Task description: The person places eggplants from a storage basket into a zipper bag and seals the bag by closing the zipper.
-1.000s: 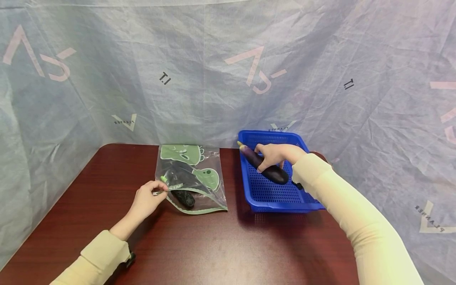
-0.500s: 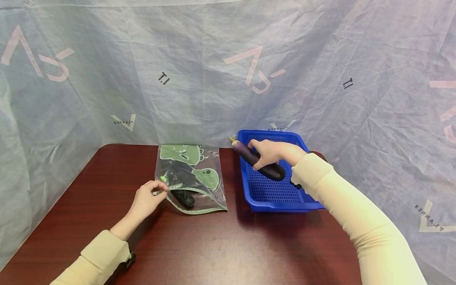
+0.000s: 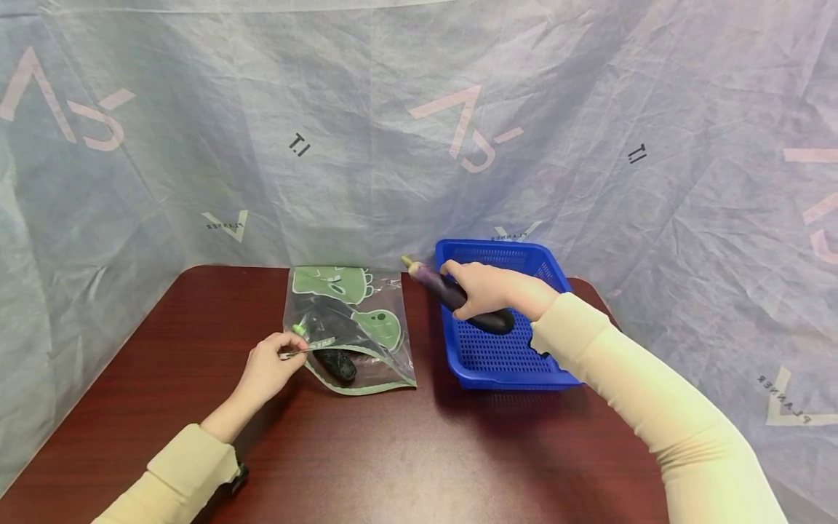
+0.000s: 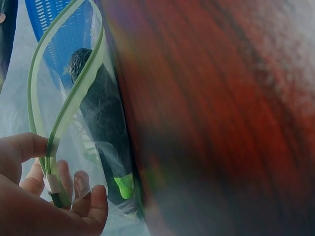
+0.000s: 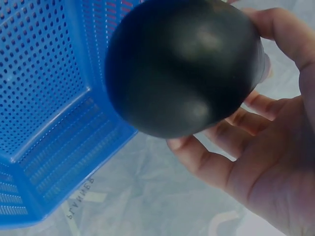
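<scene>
My right hand [image 3: 486,288] grips a dark purple eggplant [image 3: 440,285] by its middle, over the left side of a blue basket [image 3: 517,380]. The eggplant's pale stem end points to the back left, past the basket rim; its round bottom [image 5: 182,73] fills much of the right wrist view. At the left, my left hand [image 3: 270,364] pinches one corner of a clear zip bag [image 3: 382,331], where a white slider [image 4: 51,183] shows. The bag's mouth gapes toward me. Inside lies a long dark vegetable [image 4: 106,110] with a bright green tip.
The brown wooden table [image 3: 393,451] carries both the bag and the basket, with a narrow gap between them. A grey printed sheet [image 3: 366,145] hangs close behind and along both sides.
My right hand has carried the eggplant leftward, so its stem end now reaches beyond the basket's left rim. The left hand and the bag have stayed in place.
</scene>
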The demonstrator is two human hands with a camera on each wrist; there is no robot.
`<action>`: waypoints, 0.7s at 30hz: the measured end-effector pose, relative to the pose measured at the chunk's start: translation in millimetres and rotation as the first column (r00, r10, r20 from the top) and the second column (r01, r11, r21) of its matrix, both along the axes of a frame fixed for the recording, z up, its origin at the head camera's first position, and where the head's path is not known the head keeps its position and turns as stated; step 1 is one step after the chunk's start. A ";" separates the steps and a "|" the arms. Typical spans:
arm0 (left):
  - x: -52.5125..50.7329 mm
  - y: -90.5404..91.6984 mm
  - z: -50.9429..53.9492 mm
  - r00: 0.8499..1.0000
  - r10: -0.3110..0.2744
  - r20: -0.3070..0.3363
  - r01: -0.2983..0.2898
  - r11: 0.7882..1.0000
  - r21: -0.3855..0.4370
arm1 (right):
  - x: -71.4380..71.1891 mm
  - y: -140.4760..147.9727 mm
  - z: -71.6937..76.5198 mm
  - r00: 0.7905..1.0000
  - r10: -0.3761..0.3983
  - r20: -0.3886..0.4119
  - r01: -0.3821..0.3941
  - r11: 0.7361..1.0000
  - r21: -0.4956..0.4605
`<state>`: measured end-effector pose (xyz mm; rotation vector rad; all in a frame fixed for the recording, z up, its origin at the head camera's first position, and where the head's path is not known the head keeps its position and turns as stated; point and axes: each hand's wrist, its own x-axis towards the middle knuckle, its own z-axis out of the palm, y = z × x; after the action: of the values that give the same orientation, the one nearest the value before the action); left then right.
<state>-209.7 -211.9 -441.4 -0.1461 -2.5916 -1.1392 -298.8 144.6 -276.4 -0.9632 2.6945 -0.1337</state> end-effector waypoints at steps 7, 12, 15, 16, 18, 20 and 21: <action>1.5 0.8 2.4 1.000 -0.003 0.002 0.003 1.000 0.000 | 13.3 -9.2 -5.8 0.988 0.040 -0.148 -0.039 0.999 0.008; 2.1 1.1 3.9 1.000 -0.003 -0.005 0.003 1.000 -0.001 | 21.4 -15.5 -10.6 0.975 0.043 -0.216 -0.041 0.999 0.013; 2.4 1.1 4.3 1.000 -0.002 -0.008 0.002 1.000 -0.002 | 25.9 -20.2 -13.5 0.964 0.044 -0.261 -0.043 0.999 0.007; 2.6 1.1 4.4 1.000 -0.003 -0.008 0.003 1.000 -0.003 | 27.3 -21.7 -14.5 0.959 0.045 -0.279 -0.045 0.999 0.006; 2.7 1.0 4.5 1.000 -0.003 -0.008 0.003 1.000 -0.001 | 29.8 -24.7 -16.8 0.948 0.046 -0.316 -0.046 0.999 0.006; 2.6 0.8 4.7 1.000 -0.004 -0.007 0.004 1.000 0.000 | 32.5 -27.3 -19.1 0.935 0.048 -0.353 -0.050 0.999 0.002; 2.7 0.7 4.6 1.000 -0.005 -0.006 0.005 1.000 0.001 | 33.9 -28.4 -20.1 0.928 0.049 -0.370 -0.053 0.999 0.001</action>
<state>-207.0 -211.2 -436.8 -0.1550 -2.5868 -1.1401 -264.9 116.2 -296.5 -1.1627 3.0048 0.0535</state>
